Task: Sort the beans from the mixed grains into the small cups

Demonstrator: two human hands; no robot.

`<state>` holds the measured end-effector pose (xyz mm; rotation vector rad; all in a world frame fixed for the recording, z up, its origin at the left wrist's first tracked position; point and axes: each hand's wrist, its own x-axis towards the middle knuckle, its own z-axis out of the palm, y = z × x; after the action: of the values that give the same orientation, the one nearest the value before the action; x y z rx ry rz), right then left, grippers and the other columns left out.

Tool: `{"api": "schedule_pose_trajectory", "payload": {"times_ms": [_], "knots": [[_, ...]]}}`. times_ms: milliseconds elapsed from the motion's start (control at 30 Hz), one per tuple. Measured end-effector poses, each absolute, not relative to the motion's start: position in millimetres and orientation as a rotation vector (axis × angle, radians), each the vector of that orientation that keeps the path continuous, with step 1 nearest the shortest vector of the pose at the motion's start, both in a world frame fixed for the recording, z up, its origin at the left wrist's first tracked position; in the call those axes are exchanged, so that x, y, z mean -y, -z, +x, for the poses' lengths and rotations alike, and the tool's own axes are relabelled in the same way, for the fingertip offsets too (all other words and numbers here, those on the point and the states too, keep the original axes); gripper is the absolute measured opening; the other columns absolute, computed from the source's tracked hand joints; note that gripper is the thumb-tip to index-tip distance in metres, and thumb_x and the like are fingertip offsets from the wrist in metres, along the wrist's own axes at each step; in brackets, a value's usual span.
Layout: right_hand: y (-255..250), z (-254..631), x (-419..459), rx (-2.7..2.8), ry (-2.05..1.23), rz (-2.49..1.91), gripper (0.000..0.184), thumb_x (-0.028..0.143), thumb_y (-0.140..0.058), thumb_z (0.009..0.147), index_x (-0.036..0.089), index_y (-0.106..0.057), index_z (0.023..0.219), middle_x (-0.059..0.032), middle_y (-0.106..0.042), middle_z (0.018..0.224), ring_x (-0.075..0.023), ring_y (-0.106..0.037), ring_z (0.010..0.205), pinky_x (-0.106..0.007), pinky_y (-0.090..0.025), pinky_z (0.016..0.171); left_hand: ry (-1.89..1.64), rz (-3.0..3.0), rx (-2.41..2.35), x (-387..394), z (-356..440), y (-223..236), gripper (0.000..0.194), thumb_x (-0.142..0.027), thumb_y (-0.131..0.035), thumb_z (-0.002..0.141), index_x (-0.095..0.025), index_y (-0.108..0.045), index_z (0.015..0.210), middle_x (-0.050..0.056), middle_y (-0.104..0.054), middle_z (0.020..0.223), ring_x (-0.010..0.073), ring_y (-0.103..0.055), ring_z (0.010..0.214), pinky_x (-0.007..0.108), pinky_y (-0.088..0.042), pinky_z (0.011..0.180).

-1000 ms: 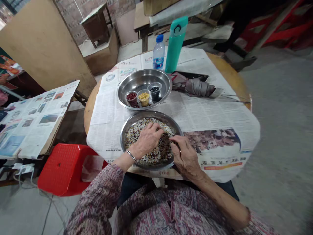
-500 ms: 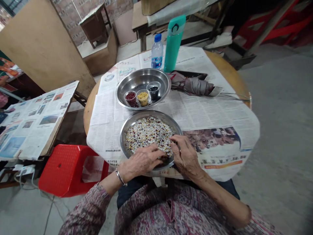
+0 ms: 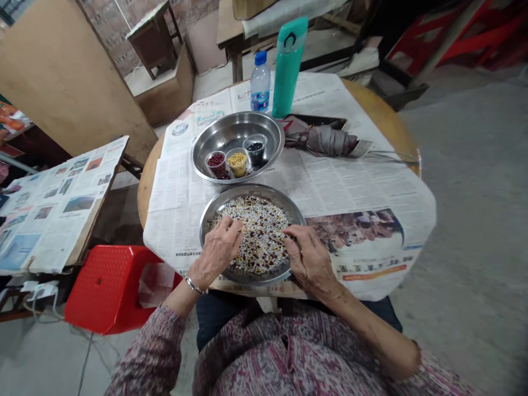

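A steel pan [image 3: 212, 212] full of mixed white, red and yellow grains and beans [image 3: 264, 236] sits at the near edge of a round table. My left hand [image 3: 216, 250] lies on the left part of the mix, fingers spread flat. My right hand [image 3: 307, 258] holds the pan's right rim. Behind it a second steel pan [image 3: 231, 132] carries three small cups: red beans [image 3: 215, 161], yellow beans [image 3: 238, 160] and dark beans [image 3: 255, 147].
Newspaper [image 3: 355, 187] covers the table. A clear water bottle [image 3: 259, 88], a teal flask [image 3: 285, 66] and a folded grey umbrella [image 3: 325, 140] stand at the back. A red plastic stool [image 3: 111, 286] and a paper-covered board [image 3: 53, 203] are on my left.
My left hand swept from the middle of the mix toward the near rim, then over to the left part. The right hand stayed on the rim.
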<state>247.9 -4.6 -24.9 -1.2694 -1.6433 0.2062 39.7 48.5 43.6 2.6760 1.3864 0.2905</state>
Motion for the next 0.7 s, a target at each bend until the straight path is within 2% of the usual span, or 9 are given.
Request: {"api": "schedule_pose_trajectory", "payload": {"times_ms": [67, 167, 233, 333, 433, 567, 700], "knots": [[25.5, 248.2, 4.8, 1.642, -0.214, -1.267, 0.019, 0.021, -0.045, 0.097, 0.02, -0.055, 0.113, -0.0096, -0.062, 0.105, -0.0235, -0.059, 0.102, -0.041, -0.05, 0.091, -0.263, 2.572, -1.386, -36.4, 34.2, -47.7, 0.022, -0.029, -0.057, 0.096, -0.021, -0.05, 0.115, 0.005, -0.054, 0.109, 0.0193, -0.061, 0.098, 0.036, -0.056, 0.088], [27.2, 248.1, 4.8, 1.645, -0.212, -1.268, 0.02, 0.021, -0.045, 0.097, 0.021, -0.056, 0.114, -0.0097, -0.063, 0.105, -0.0238, -0.059, 0.102, -0.041, -0.05, 0.091, -0.042, 2.514, -1.234, -20.7, 40.2, -50.8, 0.039, -0.039, -0.066, 0.09, -0.024, -0.048, 0.121, 0.004, -0.053, 0.111, 0.0197, -0.062, 0.094, 0.036, -0.058, 0.082], [28.6, 247.9, 4.8, 1.646, -0.208, -1.271, 0.02, 0.021, -0.045, 0.097, 0.021, -0.056, 0.114, -0.0099, -0.063, 0.105, -0.0239, -0.059, 0.102, -0.042, -0.05, 0.091, 0.056, 2.537, -1.099, -17.9, 52.1, -49.7, 0.034, -0.035, -0.062, 0.093, -0.026, -0.05, 0.122, 0.003, -0.054, 0.111, 0.0178, -0.062, 0.091, 0.033, -0.057, 0.08], [30.4, 247.7, 4.9, 1.639, -0.22, -1.284, 0.02, 0.023, -0.044, 0.097, 0.021, -0.057, 0.113, -0.0102, -0.063, 0.105, -0.0242, -0.06, 0.101, -0.043, -0.05, 0.091, 0.097, 2.629, -1.007, -28.5, 74.5, -44.8, 0.018, -0.022, -0.048, 0.099, -0.023, -0.055, 0.115, 0.003, -0.055, 0.107, 0.0147, -0.061, 0.085, 0.027, -0.056, 0.074], [31.1, 247.9, 5.1, 1.629, -0.23, -1.3, 0.021, 0.025, -0.043, 0.098, 0.021, -0.058, 0.113, -0.0103, -0.063, 0.106, -0.0243, -0.06, 0.101, -0.043, -0.05, 0.091, 0.01, 2.763, -1.028, -51.0, 89.8, -40.3, 0.018, -0.017, -0.043, 0.1, -0.019, -0.059, 0.108, 0.005, -0.057, 0.107, 0.0165, -0.059, 0.093, 0.026, -0.054, 0.075], [29.9, 247.7, 5.2, 1.621, -0.233, -1.293, 0.022, 0.025, -0.043, 0.098, 0.021, -0.057, 0.113, -0.0105, -0.063, 0.106, -0.0244, -0.06, 0.102, -0.043, -0.05, 0.091, -0.155, 2.849, -1.248, -75.8, 85.9, -36.4, 0.021, -0.014, -0.047, 0.097, -0.02, -0.061, 0.111, 0.007, -0.058, 0.118, 0.0229, -0.055, 0.11, 0.034, -0.054, 0.087], [28.8, 247.3, 5.5, 1.625, -0.262, -1.3, 0.022, 0.024, -0.043, 0.097, 0.022, -0.057, 0.115, -0.0105, -0.063, 0.107, -0.0252, -0.06, 0.104, -0.045, -0.05, 0.092, -0.278, 2.772, -1.503, -72.1, 67.3, -30.9, 0.031, -0.02, -0.05, 0.097, -0.022, -0.054, 0.128, 0.01, -0.053, 0.137, 0.0279, -0.05, 0.123, 0.046, -0.052, 0.096]]}}
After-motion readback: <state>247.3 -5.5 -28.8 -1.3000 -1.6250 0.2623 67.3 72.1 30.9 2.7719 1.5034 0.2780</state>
